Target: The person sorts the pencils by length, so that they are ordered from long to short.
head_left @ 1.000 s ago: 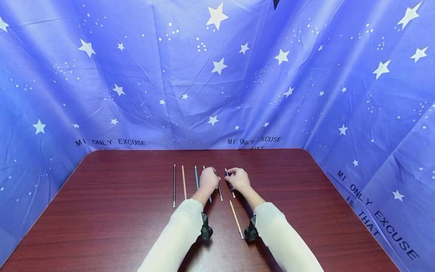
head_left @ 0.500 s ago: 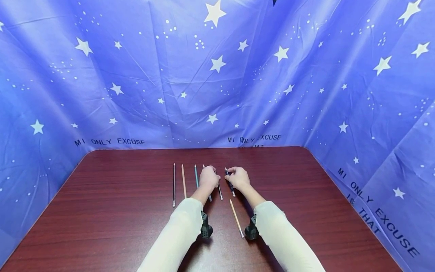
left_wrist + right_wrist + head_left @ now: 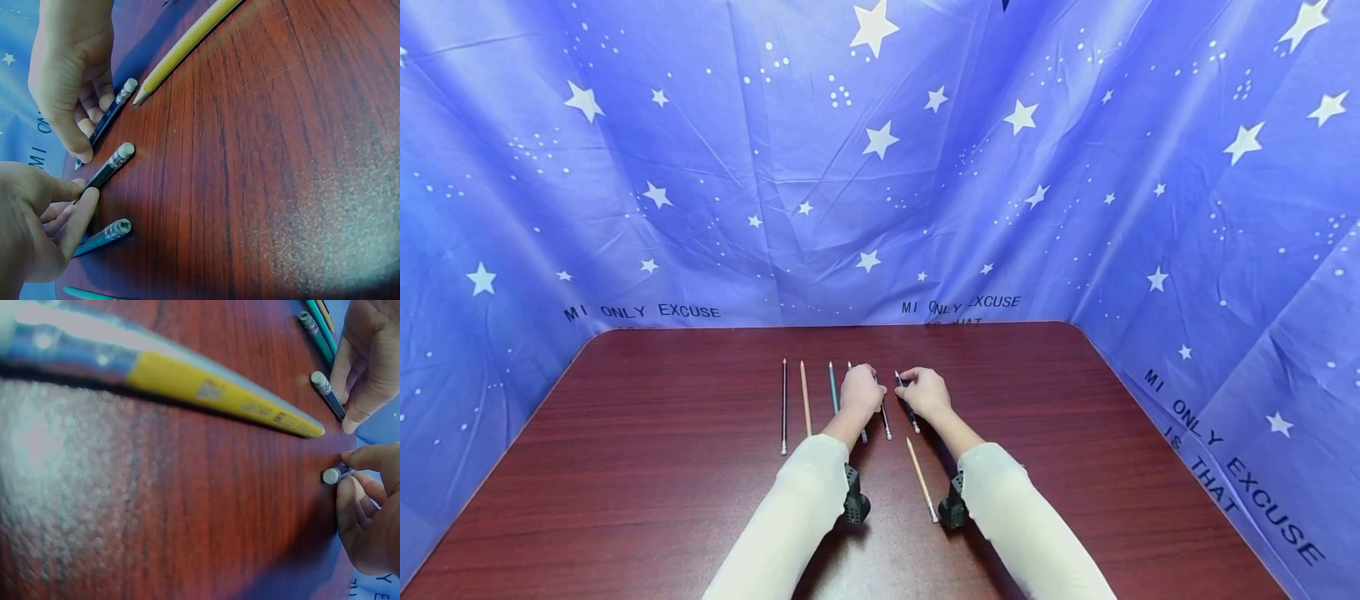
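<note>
Between thumb and fingers, my left hand [image 3: 861, 393] pinches a dark pencil [image 3: 886, 425] lying on the table, its white eraser toward me. My right hand [image 3: 927, 395] pinches a dark blue pencil [image 3: 111, 115] just to the right, tilted with its tip up and to the left in the head view. Beneath the left hand, partly covered, lies another pencil [image 3: 864, 436] with a silver ferrule. A teal pencil [image 3: 832, 387] rests left of it, its lower end hidden by the wrist. The yellow pencil [image 3: 921, 479] lies nearer me, between the forearms.
Farther left, a natural-wood pencil [image 3: 806, 396] and a black pencil [image 3: 785, 408] lie roughly parallel, tips away from me. The dark red wooden table [image 3: 625, 467] ends at a blue star-printed curtain [image 3: 820, 167]. Black wrist cameras [image 3: 854, 497] hang under both sleeves, the right one close to the yellow pencil's eraser.
</note>
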{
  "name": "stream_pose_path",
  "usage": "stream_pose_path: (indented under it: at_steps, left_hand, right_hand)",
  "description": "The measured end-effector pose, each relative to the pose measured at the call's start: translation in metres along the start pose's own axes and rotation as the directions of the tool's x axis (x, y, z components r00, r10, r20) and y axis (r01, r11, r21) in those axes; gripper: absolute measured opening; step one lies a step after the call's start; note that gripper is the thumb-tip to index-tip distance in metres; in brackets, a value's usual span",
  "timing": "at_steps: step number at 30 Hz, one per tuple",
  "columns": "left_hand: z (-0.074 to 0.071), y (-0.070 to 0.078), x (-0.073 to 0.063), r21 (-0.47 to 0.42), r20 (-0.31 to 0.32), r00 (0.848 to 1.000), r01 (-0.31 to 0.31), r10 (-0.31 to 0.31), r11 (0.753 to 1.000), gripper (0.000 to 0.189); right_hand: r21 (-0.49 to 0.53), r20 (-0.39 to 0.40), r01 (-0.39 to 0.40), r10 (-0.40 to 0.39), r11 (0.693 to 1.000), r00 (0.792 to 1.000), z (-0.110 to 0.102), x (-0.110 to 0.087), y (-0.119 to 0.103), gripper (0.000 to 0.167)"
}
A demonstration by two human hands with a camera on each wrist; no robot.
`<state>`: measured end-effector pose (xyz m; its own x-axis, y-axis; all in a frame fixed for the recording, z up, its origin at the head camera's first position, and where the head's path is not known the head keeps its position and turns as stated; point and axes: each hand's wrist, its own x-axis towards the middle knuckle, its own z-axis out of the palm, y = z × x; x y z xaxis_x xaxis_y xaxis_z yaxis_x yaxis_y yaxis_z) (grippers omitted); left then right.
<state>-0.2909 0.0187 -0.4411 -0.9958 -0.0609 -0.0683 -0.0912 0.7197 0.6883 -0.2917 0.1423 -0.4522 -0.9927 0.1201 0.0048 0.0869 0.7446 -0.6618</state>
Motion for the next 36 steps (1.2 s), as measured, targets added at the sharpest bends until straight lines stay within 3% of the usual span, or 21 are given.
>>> stream_pose_path:
  at_steps: [7,16,30,36]
  left_hand:
    - [-0.002,0.001,-0.001,0.002,0.015,1.000,0.000,0.000,1.000,0.033]
    - [-0.003,0.002,-0.002,0.031,-0.013,1.000,-0.024,0.025,0.999,0.031]
    - [-0.014,0.001,-0.008,0.081,-0.012,0.990,-0.137,0.138,0.987,0.029]
    - [-0.018,0.001,-0.016,0.044,0.012,0.987,-0.158,0.157,0.987,0.028]
  right_hand:
    - [0.006,-0.001,0.004,-0.004,1.000,1.000,0.000,-0.001,-0.001,0.022]
    - [0.036,0.030,0.005,-0.007,0.999,1.000,-0.002,-0.002,-0.001,0.025]
    - [0.029,0.059,0.046,-0.048,0.999,0.997,-0.023,-0.006,0.001,0.024]
    - [0.018,0.065,0.099,-0.100,0.995,0.993,-0.034,-0.011,0.009,0.025]
